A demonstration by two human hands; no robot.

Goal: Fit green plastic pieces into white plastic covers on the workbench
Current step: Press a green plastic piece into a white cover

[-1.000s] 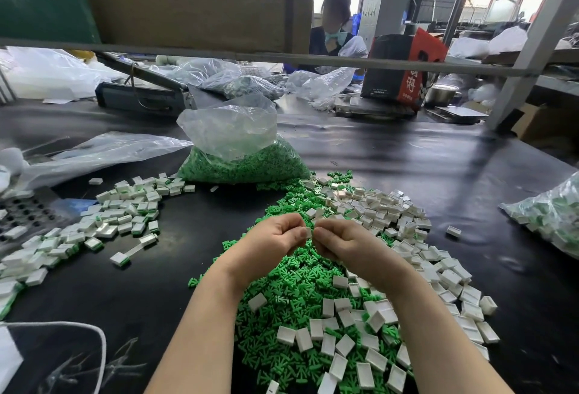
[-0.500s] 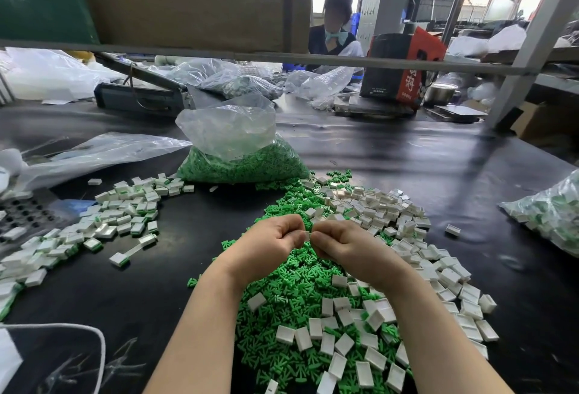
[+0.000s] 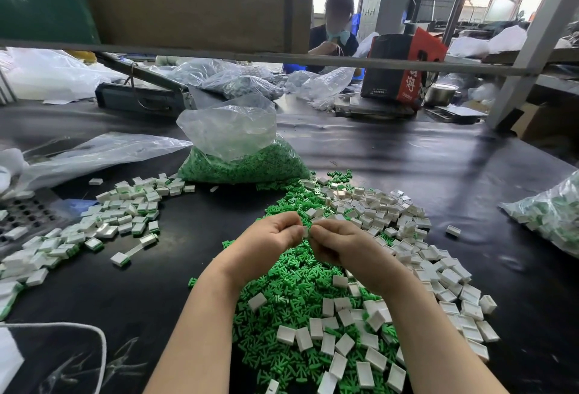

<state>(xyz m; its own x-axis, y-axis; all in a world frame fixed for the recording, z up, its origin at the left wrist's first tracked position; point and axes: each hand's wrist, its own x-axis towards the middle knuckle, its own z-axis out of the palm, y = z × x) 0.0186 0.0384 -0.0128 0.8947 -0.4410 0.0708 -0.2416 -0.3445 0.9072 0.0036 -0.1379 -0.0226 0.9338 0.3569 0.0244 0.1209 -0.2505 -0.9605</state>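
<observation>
My left hand [image 3: 272, 238] and my right hand [image 3: 336, 245] meet fingertip to fingertip above a heap of loose green pieces [image 3: 291, 290]. Between the fingertips they pinch a small white cover [image 3: 305, 232]; only a sliver of it shows, and whether a green piece sits in it is hidden. Loose white covers [image 3: 394, 221] lie mixed into the heap and spread to its right and front. Assembled white covers with green edges [image 3: 122, 215] lie in a spread at the left.
A clear bag of green pieces [image 3: 241, 158] stands behind the heap. Another bag of parts [image 3: 551, 215] lies at the right edge. A perforated tray [image 3: 28, 215] and flat plastic bags sit at the left. Another person works beyond the shelf rail [image 3: 282, 58].
Both hands stay together at the same spot over the heap, with only slight finger movement on the small white cover.
</observation>
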